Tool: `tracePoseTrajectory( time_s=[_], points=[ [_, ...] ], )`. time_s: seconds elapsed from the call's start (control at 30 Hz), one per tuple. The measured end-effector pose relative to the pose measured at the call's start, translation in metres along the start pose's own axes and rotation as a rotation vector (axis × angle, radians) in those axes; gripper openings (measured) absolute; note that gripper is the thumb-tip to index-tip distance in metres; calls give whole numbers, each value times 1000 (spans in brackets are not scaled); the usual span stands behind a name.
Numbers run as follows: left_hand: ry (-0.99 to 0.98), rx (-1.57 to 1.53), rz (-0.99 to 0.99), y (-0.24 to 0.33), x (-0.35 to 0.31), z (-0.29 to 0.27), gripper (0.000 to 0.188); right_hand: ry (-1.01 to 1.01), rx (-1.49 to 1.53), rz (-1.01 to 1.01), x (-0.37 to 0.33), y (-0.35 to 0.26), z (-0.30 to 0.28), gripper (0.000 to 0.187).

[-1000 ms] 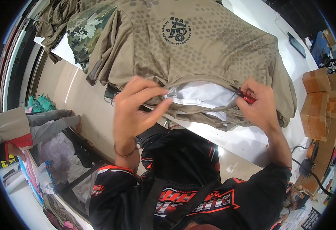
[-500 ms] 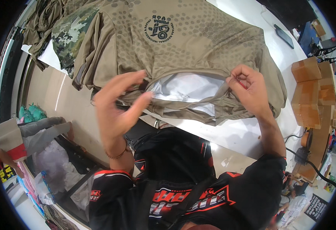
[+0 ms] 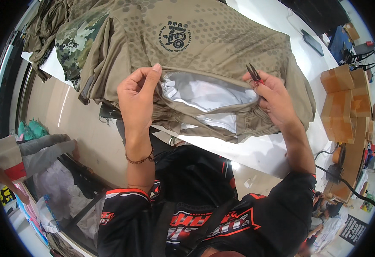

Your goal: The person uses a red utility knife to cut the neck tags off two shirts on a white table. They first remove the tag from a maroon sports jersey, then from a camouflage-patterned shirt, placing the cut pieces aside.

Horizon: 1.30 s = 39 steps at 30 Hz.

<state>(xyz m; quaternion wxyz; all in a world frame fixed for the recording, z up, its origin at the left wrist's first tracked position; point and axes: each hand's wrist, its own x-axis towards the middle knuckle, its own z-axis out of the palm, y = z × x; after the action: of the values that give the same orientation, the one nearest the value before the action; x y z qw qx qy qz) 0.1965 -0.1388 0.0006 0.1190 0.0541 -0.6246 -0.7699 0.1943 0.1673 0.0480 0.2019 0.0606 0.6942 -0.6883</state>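
Observation:
A tan shirt (image 3: 221, 45) with a hexagon pattern and a dark round print lies spread over the white table. Its wide opening (image 3: 208, 92) faces me and shows white fabric inside. My left hand (image 3: 138, 96) pinches the opening's edge at its left end between thumb and fingers. At the right end, my right hand (image 3: 273, 96) holds red-handled thread snips (image 3: 255, 75), their dark blades pointing up and away from me. The fingers of that hand also rest at the opening's edge; whether they grip the cloth is partly hidden.
A phone (image 3: 312, 43) lies on the table (image 3: 260, 152) at the far right. Cardboard boxes (image 3: 337, 107) and a black cable (image 3: 345, 182) are to the right. Camouflage cloth (image 3: 78, 47) hangs at the left edge. A bin with pale plastic bags (image 3: 59, 180) stands lower left; people are at the lower right.
My left hand has moved up and closed on the opening's edge. The snips in my right hand have turned so their blades show. The opening is spread wider and the shirt shifted slightly.

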Motion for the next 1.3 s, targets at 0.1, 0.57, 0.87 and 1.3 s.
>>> tracePoseTrajectory(
  time_s=[0.1, 0.57, 0.87, 1.3],
  points=[
    [-59, -254, -108, -1, 4, -8, 17, -157, 90, 86, 5, -3, -5, 20],
    [-154, -376, -169, 4, 7, -11, 11, 104, -415, -270, 0, 9, 9, 32],
    [-159, -288, -99, 3, 0, -11, 12, 141, -947, -662, -37, 5, 44, 53],
    [-78, 127, 72, 9, -23, -5, 18, 349, -879, -697, -27, 30, 31, 21]
  ],
)
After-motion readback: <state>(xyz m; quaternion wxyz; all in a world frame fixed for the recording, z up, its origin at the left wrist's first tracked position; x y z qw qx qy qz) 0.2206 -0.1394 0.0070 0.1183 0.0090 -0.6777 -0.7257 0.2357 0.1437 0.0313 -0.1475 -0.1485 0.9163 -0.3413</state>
